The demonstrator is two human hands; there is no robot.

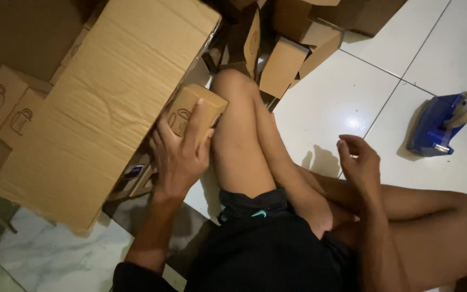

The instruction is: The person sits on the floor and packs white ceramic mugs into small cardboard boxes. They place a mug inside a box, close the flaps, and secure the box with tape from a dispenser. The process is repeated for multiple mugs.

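My left hand (178, 152) grips a small brown cardboard box (195, 107) with a printed outline drawing on its side, holding it beside my bent knee and against the edge of a large cardboard carton flap (109, 103). My right hand (359, 162) hovers over the white tiled floor with fingers loosely curled and nothing in them. I sit on the floor with bare legs folded.
Several more small brown boxes lie at the top (282, 65) and at the far left (6, 100). A blue tape dispenser (441, 124) with a roll of tape rests on the white tile floor (341, 97) to the right.
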